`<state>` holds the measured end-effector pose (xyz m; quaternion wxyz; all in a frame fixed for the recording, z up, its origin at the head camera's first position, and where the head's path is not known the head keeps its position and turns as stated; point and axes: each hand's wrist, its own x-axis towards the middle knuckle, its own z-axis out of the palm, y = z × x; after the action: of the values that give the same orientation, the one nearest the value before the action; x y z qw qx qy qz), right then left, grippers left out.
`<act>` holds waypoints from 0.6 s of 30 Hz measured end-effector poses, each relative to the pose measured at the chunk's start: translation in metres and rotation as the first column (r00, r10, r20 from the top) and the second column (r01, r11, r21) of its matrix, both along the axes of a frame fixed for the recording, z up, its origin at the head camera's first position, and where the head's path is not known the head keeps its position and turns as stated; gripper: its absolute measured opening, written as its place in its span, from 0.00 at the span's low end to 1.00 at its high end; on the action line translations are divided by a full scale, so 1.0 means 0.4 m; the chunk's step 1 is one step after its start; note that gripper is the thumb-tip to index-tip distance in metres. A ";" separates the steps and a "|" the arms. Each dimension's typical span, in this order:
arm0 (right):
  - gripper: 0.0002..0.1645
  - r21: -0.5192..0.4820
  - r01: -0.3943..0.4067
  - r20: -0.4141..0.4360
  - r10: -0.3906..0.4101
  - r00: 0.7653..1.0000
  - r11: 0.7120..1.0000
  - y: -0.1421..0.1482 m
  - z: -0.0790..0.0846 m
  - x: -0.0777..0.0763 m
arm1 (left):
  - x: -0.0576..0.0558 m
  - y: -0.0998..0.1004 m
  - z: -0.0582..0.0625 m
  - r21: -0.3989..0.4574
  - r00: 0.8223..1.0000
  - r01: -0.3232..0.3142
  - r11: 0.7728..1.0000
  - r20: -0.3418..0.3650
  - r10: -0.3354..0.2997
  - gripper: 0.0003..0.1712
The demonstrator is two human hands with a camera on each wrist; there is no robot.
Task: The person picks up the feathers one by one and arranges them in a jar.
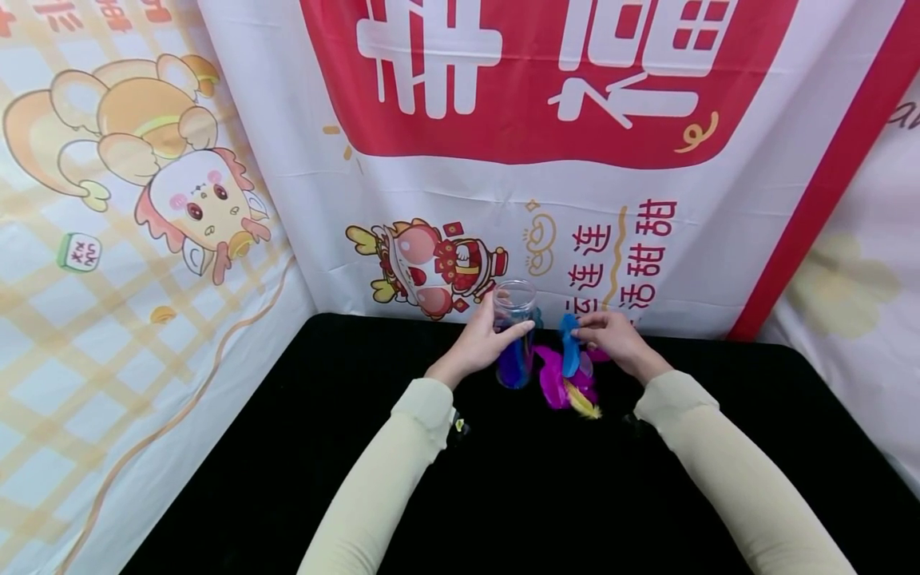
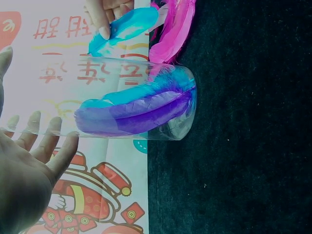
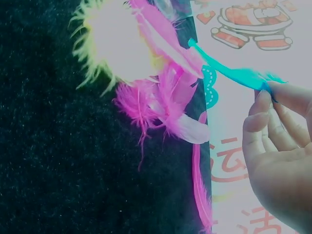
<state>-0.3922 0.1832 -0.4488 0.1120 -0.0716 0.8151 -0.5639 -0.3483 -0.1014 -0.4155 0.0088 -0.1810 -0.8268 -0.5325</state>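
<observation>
My left hand (image 1: pixel 474 339) grips a tall clear cylindrical container (image 1: pixel 513 363) upright on the black table, thumb across its front. Inside it stand a purple feather (image 2: pixel 141 116) and a blue feather (image 2: pixel 126 95), as the left wrist view shows. To the right of the container, my right hand (image 1: pixel 614 339) pinches another blue feather (image 1: pixel 570 351) by its upper end between thumb and fingers. This feather is above a loose heap of magenta feathers (image 1: pixel 553 379). At the front of the heap lies a yellow feather (image 1: pixel 584 401).
A black cloth (image 1: pixel 546 495) covers the table. Right behind the container and feathers hangs a white and red printed backdrop (image 1: pixel 446 176). Another printed sheet (image 1: pixel 93 319) hangs along the left side. A thin magenta feather (image 3: pixel 199 187) lies near the table's back edge.
</observation>
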 end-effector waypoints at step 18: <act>0.23 -0.061 0.036 0.033 -0.034 0.999 0.997 -0.008 0.045 0.020 | 0.004 -0.001 0.000 0.012 1.000 0.006 1.000 0.012 -0.006 0.42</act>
<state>-0.3840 0.1800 -0.4308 0.1129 -0.0517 0.7966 -0.5917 -0.3469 -0.1016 -0.4154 0.0033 -0.1802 -0.8231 -0.5385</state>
